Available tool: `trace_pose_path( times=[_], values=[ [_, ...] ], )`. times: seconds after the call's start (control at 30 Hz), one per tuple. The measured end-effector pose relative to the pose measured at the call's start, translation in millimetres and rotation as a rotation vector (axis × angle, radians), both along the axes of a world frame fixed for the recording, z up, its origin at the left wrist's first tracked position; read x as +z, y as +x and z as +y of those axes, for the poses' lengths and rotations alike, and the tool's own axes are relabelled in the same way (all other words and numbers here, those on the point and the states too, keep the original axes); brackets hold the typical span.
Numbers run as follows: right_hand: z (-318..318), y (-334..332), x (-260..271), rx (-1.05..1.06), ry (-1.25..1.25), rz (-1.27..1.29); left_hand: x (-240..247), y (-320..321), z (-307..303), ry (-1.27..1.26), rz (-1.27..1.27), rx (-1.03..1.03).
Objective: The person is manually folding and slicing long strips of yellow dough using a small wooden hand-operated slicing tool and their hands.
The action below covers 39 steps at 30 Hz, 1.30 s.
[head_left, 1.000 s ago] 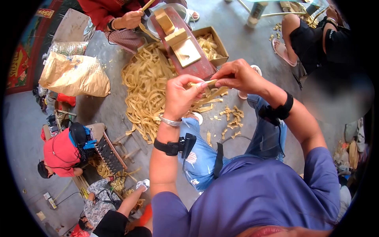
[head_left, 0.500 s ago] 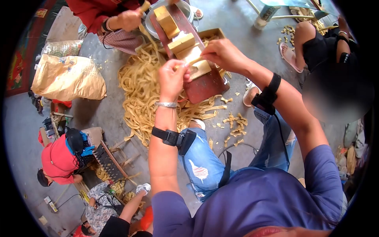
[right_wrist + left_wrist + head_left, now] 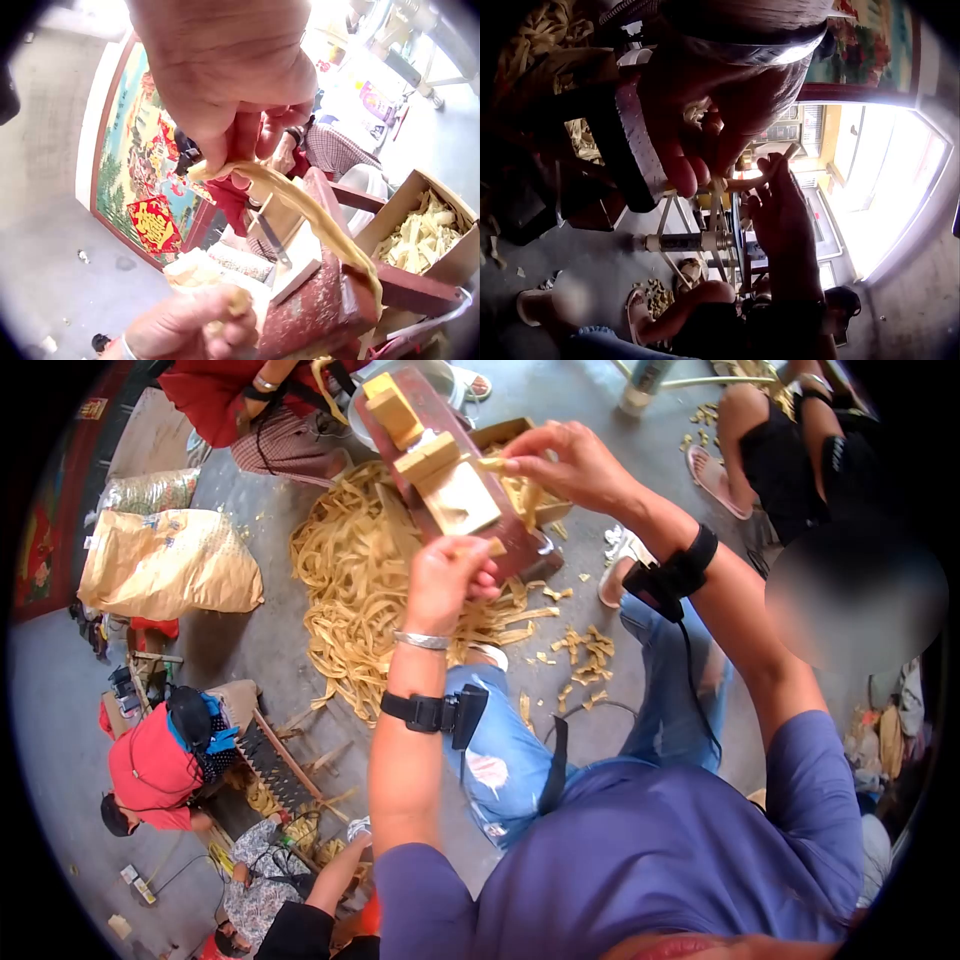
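Pale yellow strip (image 3: 311, 214), flat, limp, curved; right hand (image 3: 565, 460) fingers pinch one end, left hand (image 3: 450, 582) fingers pinch other.

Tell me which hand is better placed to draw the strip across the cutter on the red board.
Right, probably. The right hand pinches the strip at its far end beside the wooden cutter block, above the box, free to pull. The left hand grips the near end by the red board.
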State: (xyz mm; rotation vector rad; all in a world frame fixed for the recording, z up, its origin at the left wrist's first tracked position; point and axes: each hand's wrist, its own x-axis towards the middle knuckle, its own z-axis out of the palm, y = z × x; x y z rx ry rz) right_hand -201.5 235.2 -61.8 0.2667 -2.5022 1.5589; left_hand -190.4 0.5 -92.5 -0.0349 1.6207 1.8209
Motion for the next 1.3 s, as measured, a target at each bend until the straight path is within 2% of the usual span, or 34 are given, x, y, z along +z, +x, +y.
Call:
trace_pose_path(
  times=[0.03,0.07,0.1,0.2,0.23,0.3,0.37,0.4,0.5,0.53,0.57,0.63,0.7,0.8,0.87,0.93,0.97,1.07,1.1,1.13,1.2,1.3],
  values=[
    [1.6,11.9,8.5,0.012,0.018,0.038,1.6,17.8,8.8,-0.028,-0.067,-0.061],
    [1.9,23.5,11.2,0.041,-0.067,0.01,3.3,33.8,18.4,-0.105,-0.048,-0.161],
    [3.1,37.5,14.4,0.097,-0.136,-0.085,5.2,48.2,26.5,-0.183,-0.032,-0.26],
    [1.2,88.2,22.2,0.115,-0.133,-0.088,-19.2,74.3,31.3,-0.175,0.22,-0.188],
    [0.9,105.0,24.8,0.116,-0.132,-0.039,13.2,81.7,38.9,-0.004,0.062,-0.113],
    [-0.1,137.6,32.8,0.145,-0.141,0.039,47.5,91.7,39.3,0.347,-0.199,0.04],
    [-2.5,169.3,46.6,0.202,-0.169,0.1,77.2,96.6,39.0,0.441,-0.275,0.024],
    [-3.1,181.4,56.7,0.169,-0.063,0.182,93.5,110.9,45.9,0.376,-0.196,0.07],
    [-4.8,200.7,75.3,0.06,-0.116,0.247,90.6,131.6,22.7,0.051,0.045,-0.229],
    [-4.6,204.1,77.0,0.087,-0.142,0.264,101.5,151.6,33.3,-0.01,-0.117,-0.145],
    [-6.4,207.5,81.2,0.117,-0.116,0.301,107.8,161.6,40.3,-0.053,-0.194,-0.156],
    [-13.6,219.2,91.4,0.189,-0.059,0.35,126.2,172.4,60.4,0.122,-0.096,0.032],
    [-19.0,232.8,105.9,0.204,-0.09,0.439,134.6,161.8,55.7,0.271,0.133,-0.021],
    [-5.7,263.5,158.0,0.235,-0.082,0.544,210.2,197.1,61.8,0.175,0.266,-0.044],
    [6.7,277.5,172.5,0.308,-0.009,0.629,229.8,207.9,60.4,0.306,0.163,-0.018],
    [16.2,288.6,175.2,0.367,-0.018,0.604,226.5,212.2,59.3,0.353,0.115,-0.021],
    [17.1,295.0,171.2,0.343,-0.085,0.557,219.8,213.5,57.6,0.351,0.116,-0.049],
    [-3.5,291.7,142.2,0.081,-0.45,0.403,234.3,217.6,58.3,-0.043,0.396,-0.346],
    [-12.5,289.4,137.8,0.053,-0.667,0.269,242.1,219.7,61.5,-0.173,0.5,-0.432],
    [-21.9,286.7,134.8,0.007,-0.903,0.153,247.7,220.3,61.9,-0.214,0.707,-0.431],
    [-13.2,270.5,149.0,0.253,-1.036,0.317,259.1,221.6,62.7,-0.349,1.133,-0.357],
    [-17.2,267.0,145.6,0.224,-1.022,0.444,259.2,222.1,51.6,-0.288,1.074,-0.217]
  ],
)
